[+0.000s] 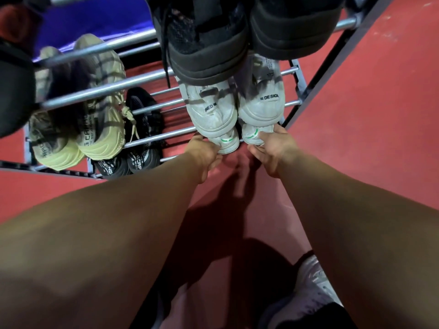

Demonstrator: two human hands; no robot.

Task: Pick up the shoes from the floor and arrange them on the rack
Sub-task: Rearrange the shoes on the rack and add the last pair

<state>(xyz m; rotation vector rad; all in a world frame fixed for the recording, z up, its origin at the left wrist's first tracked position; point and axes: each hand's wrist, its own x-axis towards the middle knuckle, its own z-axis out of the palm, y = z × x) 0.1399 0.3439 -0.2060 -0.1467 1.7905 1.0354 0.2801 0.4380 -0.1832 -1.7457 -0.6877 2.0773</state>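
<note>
Two bare hands reach down to white shoes with green heel stripes (pixel 228 141), sitting on a low shelf of the grey metal bar rack (pixel 142 82). The left hand (pixel 204 153) curls its fingers round one heel and the right hand (pixel 273 150) pinches the other. Chunky white shoes with black letters (pixel 259 104) sit on the shelf just above.

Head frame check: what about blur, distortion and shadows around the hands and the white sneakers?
Head view: the wide angle bends the chrome rack bars; the forearms near the lens and the black shoes at the top are soft; the left hand and right hand holding the white green-striped sneakers are fairly sharp; the print on the white trainers above is legible; arm shadows darken the red floor.
</note>
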